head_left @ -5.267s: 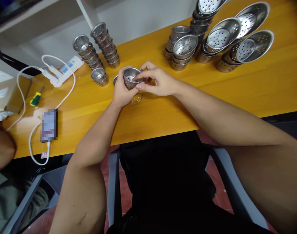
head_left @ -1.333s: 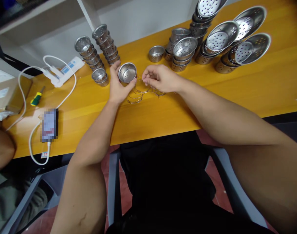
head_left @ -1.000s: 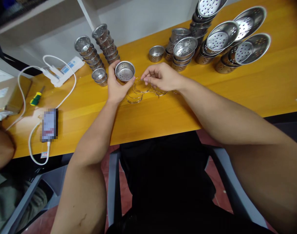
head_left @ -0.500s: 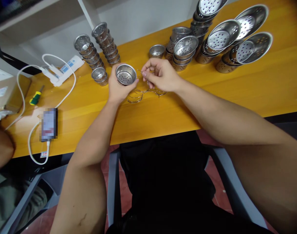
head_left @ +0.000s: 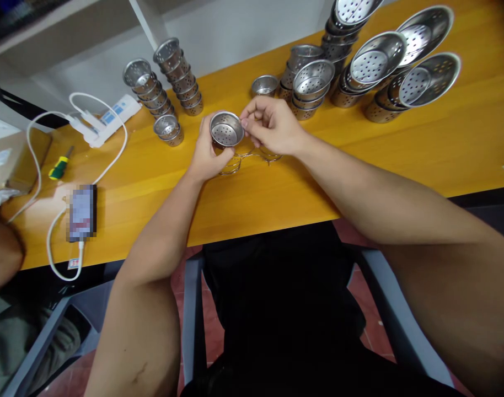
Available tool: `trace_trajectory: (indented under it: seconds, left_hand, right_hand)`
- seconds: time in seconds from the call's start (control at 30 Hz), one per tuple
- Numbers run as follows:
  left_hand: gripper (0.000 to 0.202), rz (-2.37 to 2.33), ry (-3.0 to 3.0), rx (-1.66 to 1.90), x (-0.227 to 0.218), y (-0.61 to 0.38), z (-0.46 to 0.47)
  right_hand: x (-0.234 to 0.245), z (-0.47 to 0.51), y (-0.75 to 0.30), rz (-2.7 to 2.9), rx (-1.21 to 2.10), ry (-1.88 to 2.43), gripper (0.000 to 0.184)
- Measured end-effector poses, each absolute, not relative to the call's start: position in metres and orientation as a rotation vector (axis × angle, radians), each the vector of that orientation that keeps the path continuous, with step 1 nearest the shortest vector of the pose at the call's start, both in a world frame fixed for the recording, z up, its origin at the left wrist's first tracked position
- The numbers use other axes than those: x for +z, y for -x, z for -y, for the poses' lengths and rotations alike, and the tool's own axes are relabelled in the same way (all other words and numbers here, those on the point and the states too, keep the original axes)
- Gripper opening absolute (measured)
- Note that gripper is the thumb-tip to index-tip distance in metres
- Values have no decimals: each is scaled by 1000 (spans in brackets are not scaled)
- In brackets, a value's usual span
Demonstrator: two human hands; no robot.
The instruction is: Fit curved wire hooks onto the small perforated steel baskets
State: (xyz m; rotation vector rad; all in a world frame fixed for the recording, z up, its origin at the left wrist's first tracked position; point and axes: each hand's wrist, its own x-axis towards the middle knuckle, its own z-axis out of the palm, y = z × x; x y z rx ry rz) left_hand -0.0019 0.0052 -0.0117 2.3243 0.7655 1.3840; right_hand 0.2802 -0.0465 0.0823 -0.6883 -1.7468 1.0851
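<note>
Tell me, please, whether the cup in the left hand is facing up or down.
Facing up: the cup in the left hand shows its open top and perforated inside bottom.

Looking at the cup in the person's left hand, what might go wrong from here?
The perforated cup might slip if the left hand loosens its grip. The thin wire rings close by could get nudged or bent. The cup stack beyond the right hand might topple if bumped.

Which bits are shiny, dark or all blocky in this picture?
Head view: the cup in the left hand gleams along its rim; head view: blocky squares cover the phone; head view: pale glare whitens the table near it; head view: the top right corner goes almost black.
</note>
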Motion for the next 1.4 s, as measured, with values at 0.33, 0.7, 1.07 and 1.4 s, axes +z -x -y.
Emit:
trace_trajectory:
  seconds: [0.33,0.7,1.07,1.4]
  left_hand:
    - [115,-842,-2342,1365,17,-10,17]
    - [113,-946,-2201,1249,24,-19,31]
    - [108,-890,-2217,1237,20,-18,31]
    - [110,-852,-2221,1222,14,-19,28]
  right_hand:
    - [89,52,-280,1725,1042,779,68]
    - [101,66,-281,1750,993,833,50]
    - [92,61,-281,1763,880,854,39]
    - [91,64,-278,1766,870,868,40]
